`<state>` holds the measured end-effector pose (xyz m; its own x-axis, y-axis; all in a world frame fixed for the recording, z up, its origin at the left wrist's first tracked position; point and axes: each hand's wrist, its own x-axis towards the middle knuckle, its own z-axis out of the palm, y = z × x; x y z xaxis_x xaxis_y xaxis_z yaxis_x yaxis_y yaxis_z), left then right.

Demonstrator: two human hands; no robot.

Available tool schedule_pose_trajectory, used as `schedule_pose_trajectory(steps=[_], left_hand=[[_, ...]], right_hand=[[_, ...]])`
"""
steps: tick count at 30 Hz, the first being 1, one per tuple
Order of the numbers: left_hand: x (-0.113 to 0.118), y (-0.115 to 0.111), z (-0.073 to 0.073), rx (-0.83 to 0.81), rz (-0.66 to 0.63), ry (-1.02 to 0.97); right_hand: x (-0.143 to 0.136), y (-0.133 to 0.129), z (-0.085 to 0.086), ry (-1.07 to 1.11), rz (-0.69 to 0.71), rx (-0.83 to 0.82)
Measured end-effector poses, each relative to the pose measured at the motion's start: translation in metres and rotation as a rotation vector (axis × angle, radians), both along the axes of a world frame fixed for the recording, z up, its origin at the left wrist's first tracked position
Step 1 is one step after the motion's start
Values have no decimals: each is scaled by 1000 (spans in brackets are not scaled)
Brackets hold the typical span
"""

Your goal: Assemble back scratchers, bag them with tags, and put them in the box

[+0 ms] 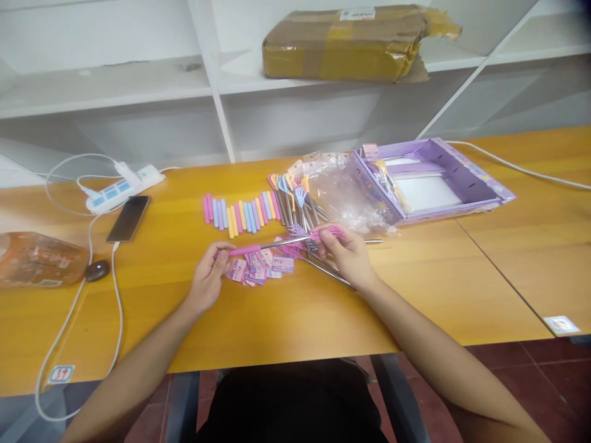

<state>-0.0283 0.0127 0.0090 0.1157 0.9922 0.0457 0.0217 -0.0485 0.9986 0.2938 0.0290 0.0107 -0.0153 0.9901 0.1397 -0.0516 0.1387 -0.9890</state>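
A back scratcher (281,242) with a pink handle, a thin metal rod and a pink clawed head spans the space between my hands. My left hand (210,274) is closed on the handle end. At the other end, the fingers of my right hand (344,252) pinch the pink head. Beneath the rod lies a loose pile of small printed cards (258,264). More back scratchers (300,197), with coloured heads and metal rods, are heaped just beyond my hands. A row of pink, blue and yellow handle sleeves (240,215) lies to the left of that heap.
At the right stands an open purple box (466,200) with a few scratchers in it, beside crumpled clear plastic bags (341,191). A phone (128,218), power strip (124,187), mouse (96,271), white cables and orange bag (41,258) occupy the left. A taped carton (341,46) sits on the shelf.
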Motion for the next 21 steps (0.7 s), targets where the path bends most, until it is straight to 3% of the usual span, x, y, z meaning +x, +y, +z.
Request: schedule_pose_trajectory(steps=[12, 21], left_hand=[[-1, -4, -16, 19, -45, 43], [0, -11, -17, 29, -47, 55]], right_hand=[[-9, -4, -14, -4, 122, -27], [-18, -12, -16, -30, 136, -12]])
